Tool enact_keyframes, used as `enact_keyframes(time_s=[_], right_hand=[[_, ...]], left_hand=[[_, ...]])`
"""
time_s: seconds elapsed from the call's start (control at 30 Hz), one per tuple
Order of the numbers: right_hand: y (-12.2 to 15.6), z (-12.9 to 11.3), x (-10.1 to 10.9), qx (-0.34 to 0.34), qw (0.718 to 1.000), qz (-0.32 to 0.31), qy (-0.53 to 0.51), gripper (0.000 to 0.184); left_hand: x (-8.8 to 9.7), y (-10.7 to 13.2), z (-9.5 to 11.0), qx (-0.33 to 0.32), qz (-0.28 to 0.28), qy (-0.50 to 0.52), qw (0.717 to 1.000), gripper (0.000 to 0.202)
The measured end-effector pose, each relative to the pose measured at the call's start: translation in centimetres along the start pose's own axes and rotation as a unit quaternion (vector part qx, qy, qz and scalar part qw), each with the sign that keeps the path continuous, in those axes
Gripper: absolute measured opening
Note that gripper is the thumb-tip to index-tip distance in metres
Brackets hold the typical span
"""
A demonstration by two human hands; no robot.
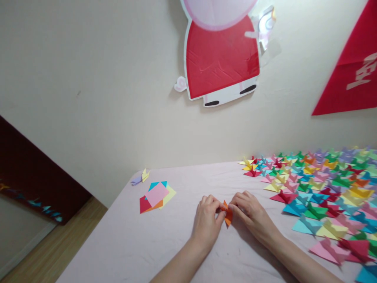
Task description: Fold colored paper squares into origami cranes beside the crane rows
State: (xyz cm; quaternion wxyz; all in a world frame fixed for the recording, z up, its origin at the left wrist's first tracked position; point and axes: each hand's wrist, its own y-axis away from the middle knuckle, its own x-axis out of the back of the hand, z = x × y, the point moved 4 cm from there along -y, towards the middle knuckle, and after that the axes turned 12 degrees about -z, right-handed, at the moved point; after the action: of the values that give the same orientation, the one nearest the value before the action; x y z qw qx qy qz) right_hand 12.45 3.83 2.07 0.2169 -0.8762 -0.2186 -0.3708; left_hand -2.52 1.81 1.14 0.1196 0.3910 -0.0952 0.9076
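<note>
Between my two hands is a small folded piece of orange origami paper, its pointed ends showing above and below the fingers. My left hand pinches it from the left with thumb and forefinger. From the other side, my right hand has its thumb and fingertips closed on the paper's right edge. The fingertips hide the middle of the fold. Both wrists rest low over the pale pink cloth.
Many folded paper cranes in mixed colours crowd the right side. Loose square papers lie fanned out at left. Two folded pieces sit at the far left corner. Behind stands a wall with a cartoon cutout.
</note>
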Motion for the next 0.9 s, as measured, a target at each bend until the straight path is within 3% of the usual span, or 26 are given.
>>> enact_keyframes(time_s=[0.17, 0.37, 0.9], right_hand=[[0.1, -0.1, 0.4, -0.005, 1.0, 0.015, -0.018, 0.043], [0.0, -0.3, -0.4, -0.028, 0.999, -0.025, -0.003, 0.02], [-0.2, 0.4, -0.7, -0.052, 0.998, -0.031, -0.029, 0.015]], left_hand=[[-0.1, 0.0, 0.0, 0.008, -0.007, 0.002, 1.0, 0.015], [0.0, 0.0, -0.1, 0.013, -0.009, 0.007, 1.0, 0.016], [0.5, 0.2, -0.3, 0.028, -0.002, -0.023, 0.999, 0.015]])
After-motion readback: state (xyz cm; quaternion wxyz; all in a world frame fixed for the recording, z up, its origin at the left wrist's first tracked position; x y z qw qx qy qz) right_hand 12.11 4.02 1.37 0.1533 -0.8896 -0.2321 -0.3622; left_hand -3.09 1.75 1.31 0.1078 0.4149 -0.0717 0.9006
